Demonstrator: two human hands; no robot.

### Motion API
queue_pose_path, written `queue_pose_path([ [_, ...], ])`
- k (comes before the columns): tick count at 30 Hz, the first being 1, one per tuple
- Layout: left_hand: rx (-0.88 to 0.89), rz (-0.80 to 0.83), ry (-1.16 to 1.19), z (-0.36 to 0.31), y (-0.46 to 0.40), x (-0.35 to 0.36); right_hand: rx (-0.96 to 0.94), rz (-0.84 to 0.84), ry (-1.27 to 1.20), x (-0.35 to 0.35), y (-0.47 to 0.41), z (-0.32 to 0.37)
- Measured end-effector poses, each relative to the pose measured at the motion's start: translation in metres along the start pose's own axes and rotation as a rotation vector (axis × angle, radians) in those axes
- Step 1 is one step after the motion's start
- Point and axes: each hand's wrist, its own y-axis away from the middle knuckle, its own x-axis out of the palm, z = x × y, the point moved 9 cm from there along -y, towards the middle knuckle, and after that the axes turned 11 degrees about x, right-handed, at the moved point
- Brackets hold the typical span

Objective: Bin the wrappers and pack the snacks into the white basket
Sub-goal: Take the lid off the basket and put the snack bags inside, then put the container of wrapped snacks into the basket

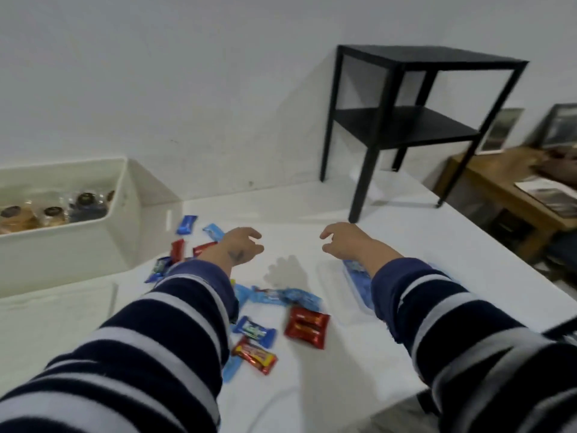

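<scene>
Both hands hover over the white counter [406, 245] holding nothing, the left hand [240, 245] and the right hand [343, 242] each with fingers loosely curled. Red and blue snacks [307, 327] lie scattered beneath the arms. The white basket [62, 245] sits at the left, already holding packets.

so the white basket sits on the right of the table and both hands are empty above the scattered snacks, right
Not quite. The head view shows the white plastic basket on the left side of the white table, not the right. The rest holds: the left hand and right hand both hover with loosely curled fingers and hold nothing, above the scattered red and blue wrapped snacks.
</scene>
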Motion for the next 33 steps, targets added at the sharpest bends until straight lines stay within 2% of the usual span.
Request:
queue_pose_path([
  [3,-0.02,0.085,0.012,-0.019,0.005,0.062,0.091,-0.002,0.009,-0.003,0.008,-0.077],
  [8,-0.03,0.114,0.115,-0.053,0.002,0.14,0.242,-0.034,-0.016,-0.006,0.014,-0.191],
  [12,-0.068,0.123,0.291,-0.075,-0.005,0.189,0.343,-0.068,-0.002,-0.003,0.014,-0.259],
  [16,-0.057,0.117,0.363,-0.093,-0.01,0.224,0.455,-0.117,-0.122,0.002,0.0,-0.319],
  [21,0.022,0.109,0.393,-0.101,-0.026,0.245,0.448,-0.153,-0.281,0.007,-0.012,-0.351],
  [24,-0.009,0.108,0.376,-0.098,-0.031,0.245,0.448,-0.173,-0.414,0.012,-0.014,-0.356],
  [26,-0.032,0.125,0.361,-0.095,-0.034,0.244,0.488,-0.175,-0.578,0.018,-0.01,-0.359],
  [30,-0.066,0.173,0.362,-0.092,-0.04,0.243,0.626,-0.159,-1.094,0.04,0.0,-0.37],
  [33,-0.053,0.185,0.397,-0.094,-0.04,0.243,0.628,-0.176,-1.22,0.036,0.004,-0.366],
])
